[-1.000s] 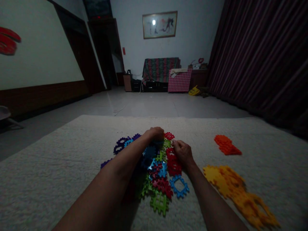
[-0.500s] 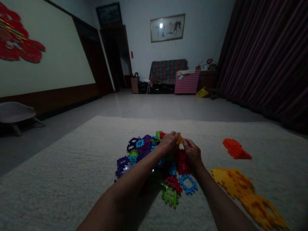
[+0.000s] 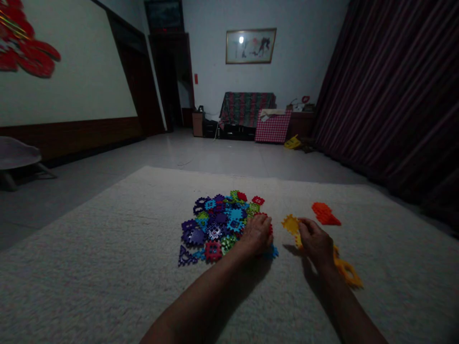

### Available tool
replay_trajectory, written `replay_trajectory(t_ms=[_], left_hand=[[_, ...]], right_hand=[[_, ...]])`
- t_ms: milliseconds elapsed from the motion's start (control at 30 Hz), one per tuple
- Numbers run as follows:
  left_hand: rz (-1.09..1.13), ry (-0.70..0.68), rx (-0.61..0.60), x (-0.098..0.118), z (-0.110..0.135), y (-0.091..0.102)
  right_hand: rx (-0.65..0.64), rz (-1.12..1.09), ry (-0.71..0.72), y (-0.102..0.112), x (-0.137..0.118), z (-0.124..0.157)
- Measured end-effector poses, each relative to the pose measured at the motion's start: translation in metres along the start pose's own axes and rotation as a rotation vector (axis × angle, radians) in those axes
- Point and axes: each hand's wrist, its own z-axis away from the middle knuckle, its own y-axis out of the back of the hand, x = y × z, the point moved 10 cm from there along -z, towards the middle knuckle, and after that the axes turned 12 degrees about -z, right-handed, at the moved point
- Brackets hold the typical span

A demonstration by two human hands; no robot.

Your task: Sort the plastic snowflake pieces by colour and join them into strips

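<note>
On the mat lies a mixed pile of plastic interlocking pieces [image 3: 218,219] with toothed edges, in purple, blue, green and red. My left hand [image 3: 256,233] rests at the pile's right side beside red pieces, its fingers bent and held together; whatever is under them is hidden. Away from the pile, my right hand [image 3: 316,242] pinches a yellow interlocking piece [image 3: 289,223] just above the mat. Behind and below that hand, a group of yellow pieces [image 3: 349,274] is partly covered by the wrist.
A small heap of orange pieces [image 3: 324,213] lies farther back on the right. The pale mat [image 3: 107,224] spreads over a tiled floor [image 3: 229,155]. A low chair [image 3: 19,155] stands at left, a dark curtain [image 3: 387,95] hangs at right, and covered furniture [image 3: 247,110] lines the far wall.
My right hand has moved right, from the pile toward the yellow group, carrying the yellow piece. My left hand has come down and nearer on the pile's right side. The view has shifted slightly.
</note>
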Motion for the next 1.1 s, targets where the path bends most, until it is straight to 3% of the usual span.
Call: replay_trajectory(t_ms=[133, 333, 467, 667, 800, 900, 1000, 1100], left_hand=[[-0.067, -0.058, -0.063, 0.019, 0.011, -0.009], [-0.125, -0.07, -0.063, 0.027, 0.018, -0.019], [-0.114, -0.05, -0.054, 0.024, 0.018, -0.019], [-0.095, -0.047, -0.021, 0.037, 0.002, -0.02], [-0.13, -0.093, -0.092, 0.05, -0.003, -0.03], [-0.175, -0.089, -0.129, 0.046, -0.001, -0.032], [-0.222, -0.074, -0.149, 0.036, 0.002, -0.029], [-0.277, -0.028, -0.201, 0.027, 0.0, -0.031]], right_hand=[[0.122, 0.169, 0.095, 0.038, 0.004, 0.007], [0.051, 0.433, 0.182, 0.054, 0.018, 0.021], [-0.017, 0.399, 0.24, 0.054, 0.029, 0.031], [0.053, 0.225, 0.336, 0.062, 0.023, 0.039], [0.179, 0.15, 0.298, 0.084, 0.025, 0.036], [0.237, 0.148, 0.184, 0.098, 0.042, 0.032], [0.162, 0.181, 0.036, 0.093, 0.064, 0.027], [0.062, 0.224, -0.015, 0.08, 0.069, 0.026]])
